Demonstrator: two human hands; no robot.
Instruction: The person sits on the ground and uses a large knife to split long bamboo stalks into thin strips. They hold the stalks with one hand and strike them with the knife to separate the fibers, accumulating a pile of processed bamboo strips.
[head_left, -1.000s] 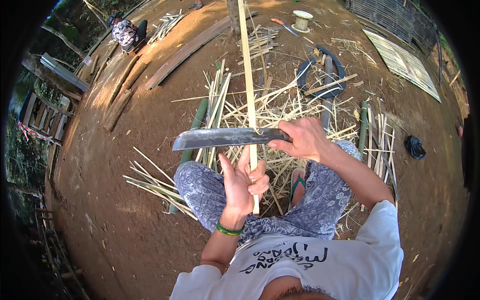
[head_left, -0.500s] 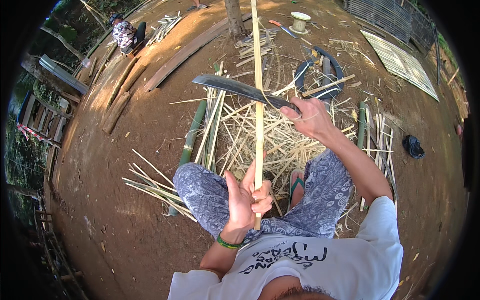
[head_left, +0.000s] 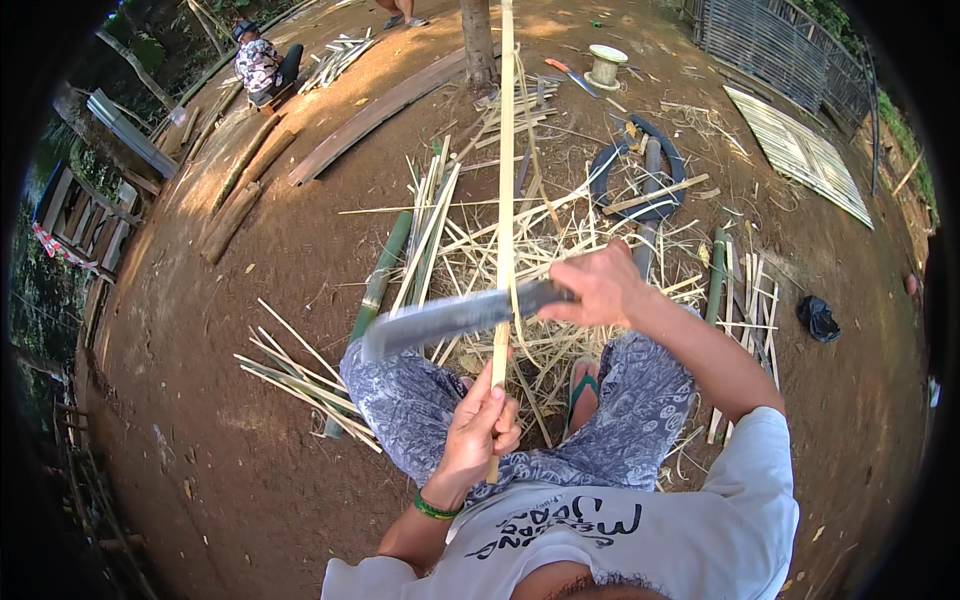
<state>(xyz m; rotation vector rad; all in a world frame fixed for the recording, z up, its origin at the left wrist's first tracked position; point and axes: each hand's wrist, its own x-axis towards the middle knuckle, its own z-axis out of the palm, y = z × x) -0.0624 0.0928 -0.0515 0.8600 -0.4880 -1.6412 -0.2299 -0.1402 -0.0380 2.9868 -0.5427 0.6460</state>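
From the head view I saw my left hand [head_left: 483, 425] closed around the lower end of a long bamboo strip [head_left: 506, 180], thumb up along it and fingers wrapped tight, holding it near my lap so that it ran straight up through the middle of the picture toward the tree trunk [head_left: 478, 40]. My right hand [head_left: 597, 285] was fisted on the handle of a broad machete [head_left: 455, 316], whose grey blade reached out to my left and lay crosswise against the strip just above the left hand; the blade was blurred, so I could not tell how deep its edge sat in the bamboo. I was seated on the bare dirt ground [head_left: 250, 400] in patterned trousers, one foot in a green sandal [head_left: 581, 388] between my knees. A loose heap of split bamboo slivers [head_left: 480, 235] lay in front of me, with a green bamboo pole [head_left: 378, 280] at its left side and a black coiled hose [head_left: 640, 170] beyond it. A woven bamboo panel [head_left: 800, 150] lay far to the right, a spool [head_left: 606, 66] near the top, and another person [head_left: 262, 65] sat well apart at the upper left.
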